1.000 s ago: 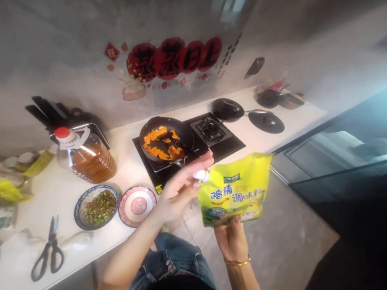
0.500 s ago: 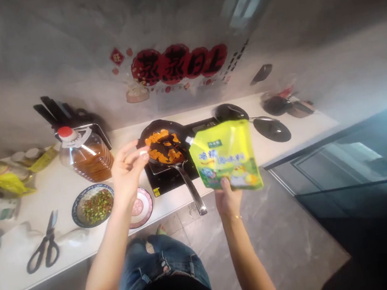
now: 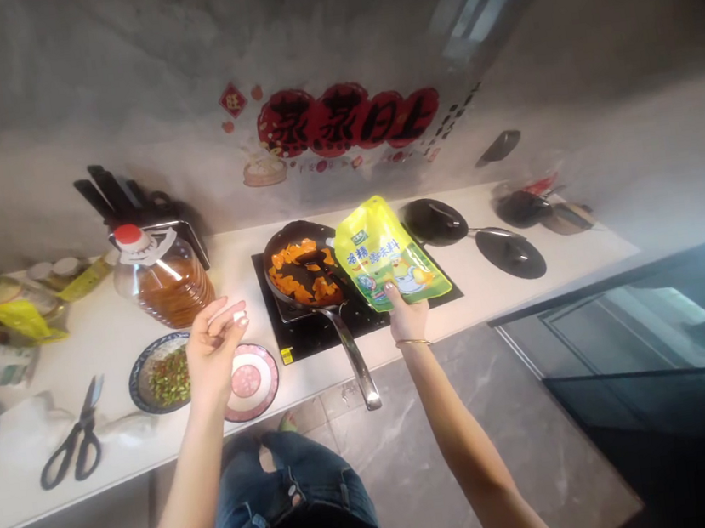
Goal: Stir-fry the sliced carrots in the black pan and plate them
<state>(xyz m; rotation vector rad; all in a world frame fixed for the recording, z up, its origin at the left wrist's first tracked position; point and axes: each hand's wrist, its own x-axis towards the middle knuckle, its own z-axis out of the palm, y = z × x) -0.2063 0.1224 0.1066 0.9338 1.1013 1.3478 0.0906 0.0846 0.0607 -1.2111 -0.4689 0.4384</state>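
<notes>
My right hand (image 3: 408, 317) grips the bottom of a yellow seasoning pouch (image 3: 383, 253) and tips its spout toward a black frying pan (image 3: 301, 281) of orange slices on the black hob (image 3: 309, 329). My left hand (image 3: 212, 351) hovers above the counter between two plates, its fingertips pinching a small white cap (image 3: 240, 317). The pan's long handle (image 3: 355, 358) sticks out over the counter's front edge.
A plate of chopped greens (image 3: 161, 375) and a pink-rimmed empty plate (image 3: 252, 381) sit below my left hand. Behind them are a big oil bottle (image 3: 162, 283) and a knife block (image 3: 126, 202). Scissors (image 3: 71, 435) lie at the left; pan lids (image 3: 508, 249) rest at the right.
My right hand has carried the pouch forward from in front of me to over the pan and tilted it. My left hand took the cap off and drew back left, lower over the plates.
</notes>
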